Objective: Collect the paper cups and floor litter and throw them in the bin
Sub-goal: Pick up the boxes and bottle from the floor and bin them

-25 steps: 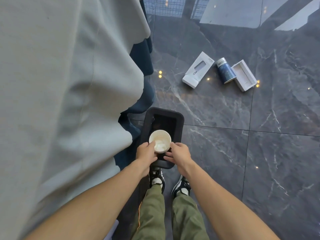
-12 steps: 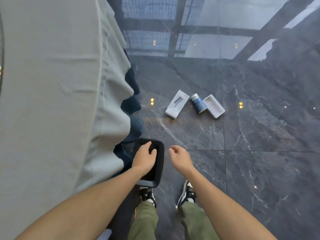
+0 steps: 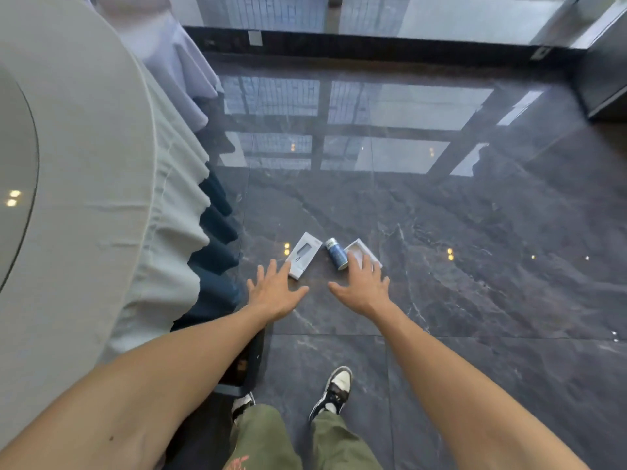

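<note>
Three pieces of litter lie on the dark marble floor ahead: a white box lid, a blue can on its side, and an open white box tray. My left hand is stretched out with fingers spread, its fingertips overlapping the near corner of the lid in the picture. My right hand is also spread and empty, covering part of the tray and the can's near end. The dark bin stands by my left foot, mostly hidden under my left forearm. No paper cup shows.
A round table with a pale cloth and dark blue skirt fills the left side. A second draped table stands behind it. Glass walls close the far side. A dark cabinet sits at the right edge.
The paper cup held over the bin a second ago is gone from my hands. Both hands have left the bin and reached forward over the floor litter; my view has lifted.
</note>
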Demonstrator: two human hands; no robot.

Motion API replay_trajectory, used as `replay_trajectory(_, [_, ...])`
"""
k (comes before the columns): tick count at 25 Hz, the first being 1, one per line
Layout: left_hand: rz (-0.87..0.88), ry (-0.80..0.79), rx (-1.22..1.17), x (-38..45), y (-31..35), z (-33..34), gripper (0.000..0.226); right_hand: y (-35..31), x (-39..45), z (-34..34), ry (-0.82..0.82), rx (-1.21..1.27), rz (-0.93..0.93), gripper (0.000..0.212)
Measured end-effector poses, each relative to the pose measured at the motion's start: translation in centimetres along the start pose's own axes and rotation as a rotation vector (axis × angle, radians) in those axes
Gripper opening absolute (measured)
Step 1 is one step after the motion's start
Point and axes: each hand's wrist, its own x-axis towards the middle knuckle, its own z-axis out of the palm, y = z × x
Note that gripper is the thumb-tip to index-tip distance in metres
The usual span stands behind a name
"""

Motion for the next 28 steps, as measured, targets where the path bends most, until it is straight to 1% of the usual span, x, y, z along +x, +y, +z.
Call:
replay_trajectory(3, [0.028,0.055,-0.023,-0.8,4.7,-0.4,0.090,2.8,0.7,-4.9,0.072,0.019,0.006,0.100])
replay_trajectory(4, [0.027,0.048,-0.033,-0.8,5.6,-0.3,0.092,3.4,1.0,-5.9,0.092,0.012,0.008,0.104])
replay_trajectory(9, [-0.020,0.021,-0.077,1.9,8.9,-1.1,0.099,6.2,4.4,-8.4,0.076,0.051,0.064,0.117])
replay_trajectory(13, [-0.073,-0.043,-0.093,6.2,9.3,-1.3,0.106,7.2,7.6,-8.8,0.006,0.071,0.115,0.123])
replay_trajectory(18, [-0.075,-0.068,-0.098,15.1,10.8,-2.6,0.111,8.6,15.1,-10.4,-0.023,0.110,0.194,0.128])
replay_trajectory(23, [-0.123,-0.091,-0.109,20.1,10.6,-1.4,0.117,9.7,21.0,-9.2,-0.068,0.105,0.184,0.126])
replay_trajectory(28, [-0.170,-0.073,-0.136,29.8,9.4,4.2,0.125,12.1,30.2,-3.8,-0.109,0.114,0.123,0.123])
